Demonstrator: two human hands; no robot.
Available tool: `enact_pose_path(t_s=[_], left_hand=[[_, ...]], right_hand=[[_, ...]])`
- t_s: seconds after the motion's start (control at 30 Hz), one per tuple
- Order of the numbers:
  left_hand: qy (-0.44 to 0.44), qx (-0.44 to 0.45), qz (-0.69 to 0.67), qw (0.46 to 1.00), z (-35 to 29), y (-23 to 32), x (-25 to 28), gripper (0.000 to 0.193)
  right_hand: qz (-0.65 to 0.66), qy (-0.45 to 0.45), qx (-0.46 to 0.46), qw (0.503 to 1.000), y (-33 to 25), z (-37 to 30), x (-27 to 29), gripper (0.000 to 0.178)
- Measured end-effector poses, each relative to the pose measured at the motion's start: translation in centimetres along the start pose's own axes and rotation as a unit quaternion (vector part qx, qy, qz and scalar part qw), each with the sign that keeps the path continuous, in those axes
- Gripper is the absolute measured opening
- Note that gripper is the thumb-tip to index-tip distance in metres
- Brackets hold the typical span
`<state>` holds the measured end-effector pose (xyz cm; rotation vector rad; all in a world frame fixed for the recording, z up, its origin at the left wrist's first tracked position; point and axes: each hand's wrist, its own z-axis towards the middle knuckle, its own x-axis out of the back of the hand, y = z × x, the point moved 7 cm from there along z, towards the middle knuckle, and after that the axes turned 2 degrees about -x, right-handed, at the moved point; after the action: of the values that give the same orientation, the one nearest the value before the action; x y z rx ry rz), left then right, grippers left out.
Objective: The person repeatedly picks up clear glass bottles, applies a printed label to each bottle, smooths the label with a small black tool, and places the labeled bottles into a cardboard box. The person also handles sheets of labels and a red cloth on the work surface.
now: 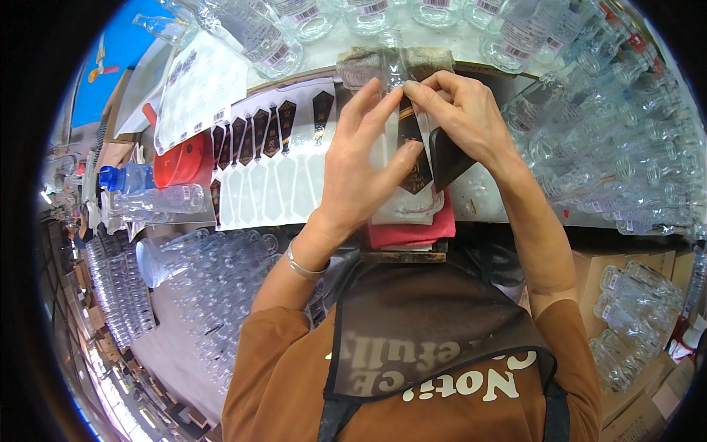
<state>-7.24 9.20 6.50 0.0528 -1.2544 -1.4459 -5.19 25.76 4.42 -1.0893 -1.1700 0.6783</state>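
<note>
A clear glass bottle [392,57] lies in front of me, its neck on a folded grey-beige cloth [434,57] and its body over a red cloth [412,232]. On it is a dark tie-shaped label [414,155] with gold print. My left hand [361,158] rests over the bottle, fingers stretched and apart, its index fingertip at the label's narrow upper end. My right hand [464,114] pinches that same end between thumb and finger. Below the right palm shows a flat black piece [451,160]; whether the hand holds it is unclear.
Left of the bottle lies a sheet [269,195] of tie labels, partly peeled, near a red bowl-like container [180,160] and a blue-capped bottle [132,178]. Bottles [618,140] crowd the right side; others [302,18] stand behind. More bottles [221,295] fill the lower left.
</note>
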Motion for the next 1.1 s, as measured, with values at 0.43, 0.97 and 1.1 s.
enact_pose_path(t_s=[0.43,0.97,1.1], left_hand=[[-0.045,0.266,-0.383,0.883,-4.6,-1.6,-1.6,0.064],[-0.023,0.259,-0.384,0.886,-4.5,-1.7,-2.1,0.073],[-0.022,0.26,-0.4,0.878,-4.5,-1.9,-2.1,0.071]], right_hand=[[0.136,-0.098,-0.109,0.98,3.5,-8.2,-1.6,0.06],[0.132,-0.061,-0.065,0.987,3.8,-7.9,-1.7,0.055],[0.105,-0.048,-0.057,0.992,3.1,-8.1,-1.6,0.053]])
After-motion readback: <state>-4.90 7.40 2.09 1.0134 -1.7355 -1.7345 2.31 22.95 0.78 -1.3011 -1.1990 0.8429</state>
